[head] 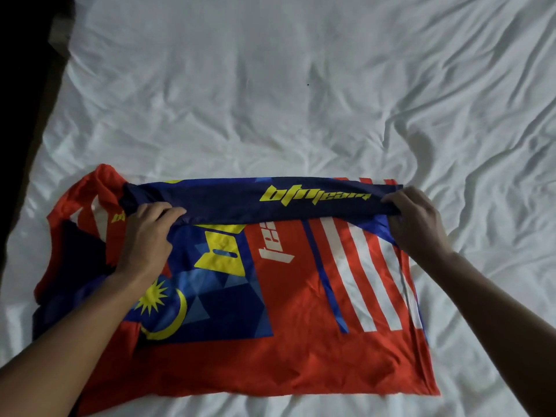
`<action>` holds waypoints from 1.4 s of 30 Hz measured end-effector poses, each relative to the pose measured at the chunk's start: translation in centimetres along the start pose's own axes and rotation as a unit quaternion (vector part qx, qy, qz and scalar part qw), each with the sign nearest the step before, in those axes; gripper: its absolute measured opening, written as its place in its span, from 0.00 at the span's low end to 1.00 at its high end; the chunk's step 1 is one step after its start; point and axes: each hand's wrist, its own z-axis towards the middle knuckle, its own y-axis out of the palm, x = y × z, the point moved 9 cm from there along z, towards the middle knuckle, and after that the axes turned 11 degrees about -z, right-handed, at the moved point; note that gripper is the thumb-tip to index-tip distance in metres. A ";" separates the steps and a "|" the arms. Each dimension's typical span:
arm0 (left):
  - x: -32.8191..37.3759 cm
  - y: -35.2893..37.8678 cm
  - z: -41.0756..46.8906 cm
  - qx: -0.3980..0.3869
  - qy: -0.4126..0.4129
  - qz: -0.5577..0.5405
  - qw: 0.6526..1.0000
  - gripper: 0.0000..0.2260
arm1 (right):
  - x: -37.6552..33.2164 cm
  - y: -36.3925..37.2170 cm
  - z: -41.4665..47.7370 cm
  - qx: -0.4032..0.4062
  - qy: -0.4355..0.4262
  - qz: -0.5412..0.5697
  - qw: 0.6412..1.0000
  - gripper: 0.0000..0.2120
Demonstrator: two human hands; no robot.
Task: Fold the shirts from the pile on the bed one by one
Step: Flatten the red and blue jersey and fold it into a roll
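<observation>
Slick jersey on crumpled cotton

The shirt [301,341] is smooth synthetic cloth with a faint sheen and printed graphics; the bed [270,85] sheet is matt white fabric, heavily creased.

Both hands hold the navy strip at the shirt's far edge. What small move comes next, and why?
Probably lay the navy strip flat onto the shirt and release it: the left hand and right hand pinch its two ends, holding it taut over the far edge, so this fold seems unfinished.
</observation>
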 end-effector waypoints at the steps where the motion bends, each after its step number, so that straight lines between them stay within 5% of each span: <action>1: -0.4 0.6 -0.3 -0.024 0.001 0.011 1.000 0.36 | 0.1 0.9 -0.9 -0.040 -0.010 -0.014 0.999 0.11; 5: -1.6 1.9 -1.4 -0.100 -0.026 0.059 0.993 0.35 | 0.5 3.1 -3.7 -0.158 -0.017 -0.046 0.986 0.17; 8: 1.1 1.6 -1.3 -0.099 -0.052 0.069 0.991 0.39 | -0.1 1.9 -3.6 -0.150 -0.004 -0.060 0.987 0.21; 13: 8.6 4.0 0.5 -0.062 0.047 0.028 0.997 0.23 | 0.7 2.1 -3.5 -0.158 0.029 -0.057 0.985 0.18; 20: 7.1 2.8 1.5 0.002 0.046 -0.030 0.998 0.12 | 1.8 0.6 -3.2 -0.110 0.031 -0.002 0.993 0.07; 24: 8.7 3.8 -0.6 -0.055 0.083 -0.011 0.995 0.14 | 1.3 1.0 -4.6 -0.158 0.013 -0.048 0.986 0.09; 29: 14.6 5.0 2.5 -0.009 0.080 -0.056 0.995 0.19 | -4.0 0.1 -1.8 -0.084 0.069 0.045 0.993 0.25; 34: 15.6 13.0 3.3 -0.114 0.024 -0.003 0.993 0.27 | -12.0 8.1 -1.0 -0.219 0.024 0.017 0.975 0.29; 37: 14.1 14.2 2.6 -0.116 0.015 0.014 0.993 0.28 | -8.5 10.2 -1.9 -0.231 0.006 -0.044 0.972 0.30; 42: 13.9 14.1 2.7 -0.104 0.027 0.025 0.994 0.28 | 2.3 8.4 -3.4 -0.225 0.092 -0.118 0.963 0.30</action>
